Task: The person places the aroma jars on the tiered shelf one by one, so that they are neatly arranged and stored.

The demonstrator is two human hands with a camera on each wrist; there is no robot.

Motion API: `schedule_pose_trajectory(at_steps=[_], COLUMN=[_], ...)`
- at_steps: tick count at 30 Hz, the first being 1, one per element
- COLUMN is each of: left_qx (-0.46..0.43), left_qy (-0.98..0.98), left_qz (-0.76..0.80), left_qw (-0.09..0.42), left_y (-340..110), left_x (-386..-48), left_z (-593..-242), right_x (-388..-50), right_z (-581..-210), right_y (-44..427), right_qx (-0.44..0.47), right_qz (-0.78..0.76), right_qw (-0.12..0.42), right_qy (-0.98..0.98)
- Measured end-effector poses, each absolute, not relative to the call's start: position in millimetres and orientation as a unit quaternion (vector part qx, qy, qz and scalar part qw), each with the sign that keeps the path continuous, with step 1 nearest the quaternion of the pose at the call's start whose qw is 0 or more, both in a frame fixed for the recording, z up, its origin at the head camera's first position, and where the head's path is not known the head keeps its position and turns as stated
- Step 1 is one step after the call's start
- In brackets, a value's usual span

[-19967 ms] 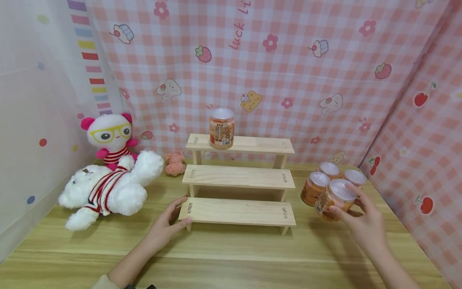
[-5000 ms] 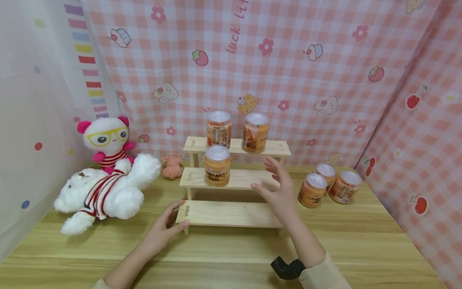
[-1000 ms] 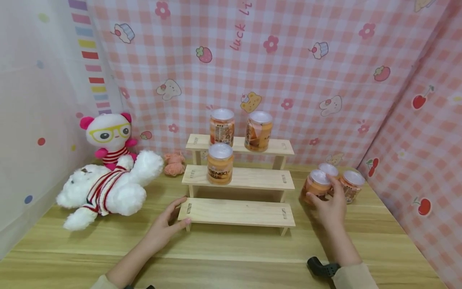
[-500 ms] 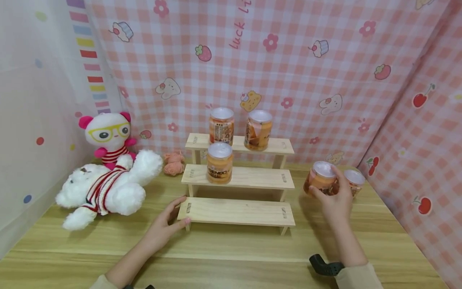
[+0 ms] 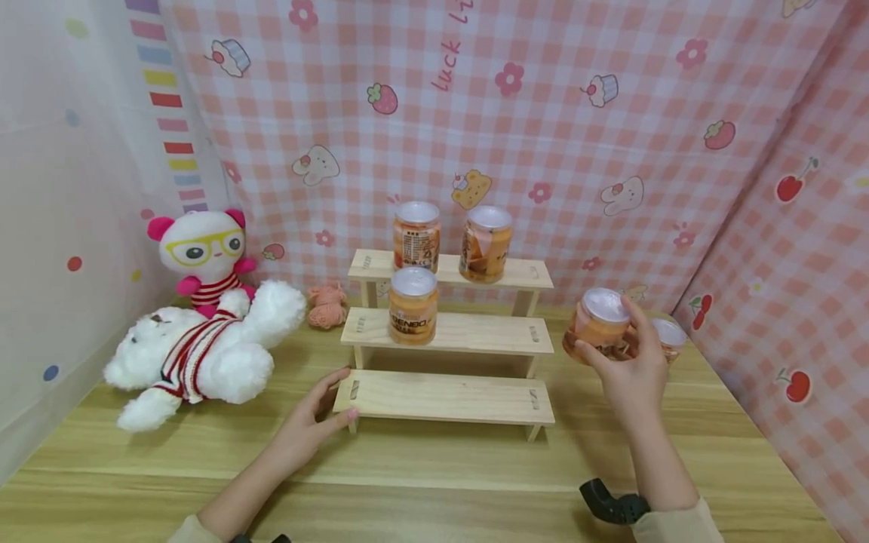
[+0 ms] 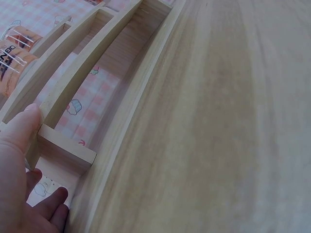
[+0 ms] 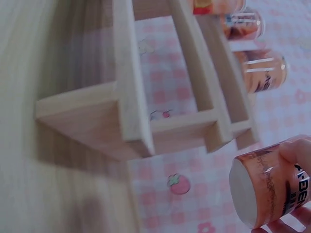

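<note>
My right hand [image 5: 634, 377] holds an orange-labelled can [image 5: 599, 326] by its sides, off the table. Its pale base shows in the right wrist view, where the can [image 7: 267, 187] is clear of the shelf. My left hand [image 5: 305, 426] grips the left end of a three-step wooden shelf [image 5: 444, 397], its thumb [image 6: 29, 121] against the bottom board. Two similar cans stand on the top step, one left [image 5: 417, 240] and one right [image 5: 485, 245]. A third can [image 5: 413, 311] stands left of centre on the middle step.
Another can [image 5: 670, 338] stands on the wooden table [image 5: 434, 483] behind my right hand, with one more mostly hidden beside it. At left lie a white plush bear [image 5: 197, 354], a pink-eared plush toy [image 5: 207, 253] and an orange yarn bundle [image 5: 328, 305]. Checked cloth hangs behind.
One can joined the top step and another the middle step earlier. Within the last second, my right hand has gripped and lifted a can from the table group. My left hand stays on the shelf.
</note>
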State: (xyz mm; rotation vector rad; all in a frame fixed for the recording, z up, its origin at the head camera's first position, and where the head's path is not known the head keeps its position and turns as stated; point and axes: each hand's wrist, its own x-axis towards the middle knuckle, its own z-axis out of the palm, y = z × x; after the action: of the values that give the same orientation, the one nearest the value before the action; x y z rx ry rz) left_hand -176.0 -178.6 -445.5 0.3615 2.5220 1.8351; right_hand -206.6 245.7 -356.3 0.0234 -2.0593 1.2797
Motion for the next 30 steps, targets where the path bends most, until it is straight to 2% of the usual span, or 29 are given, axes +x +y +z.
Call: schedule_pose_trajectory(at_steps=[5, 12, 20, 30], left_qx=[0.115, 0.115, 0.112, 0.114], left_qy=[0.803, 0.805, 0.806, 0.801], left_qz=[0.584, 0.582, 0.581, 0.588], left_qw=[0.0, 0.002, 0.004, 0.007], left_y=[-179, -179, -180, -180], left_x=[-177, -178, -177, -177], left_z=[-445, -446, -445, -445], right_x=[-199, -190, -191, -198], right_z=[-345, -332, -328, -322], right_y=[237, 221, 202, 177], right_qx=[0.022, 0.053, 0.084, 0.121], right_qz=[0.499, 0.53, 0.548, 0.541], right_qw=[0.356, 0.33, 0.296, 0.28], right_qy=[-0.79, -0.779, -0.778, -0.784])
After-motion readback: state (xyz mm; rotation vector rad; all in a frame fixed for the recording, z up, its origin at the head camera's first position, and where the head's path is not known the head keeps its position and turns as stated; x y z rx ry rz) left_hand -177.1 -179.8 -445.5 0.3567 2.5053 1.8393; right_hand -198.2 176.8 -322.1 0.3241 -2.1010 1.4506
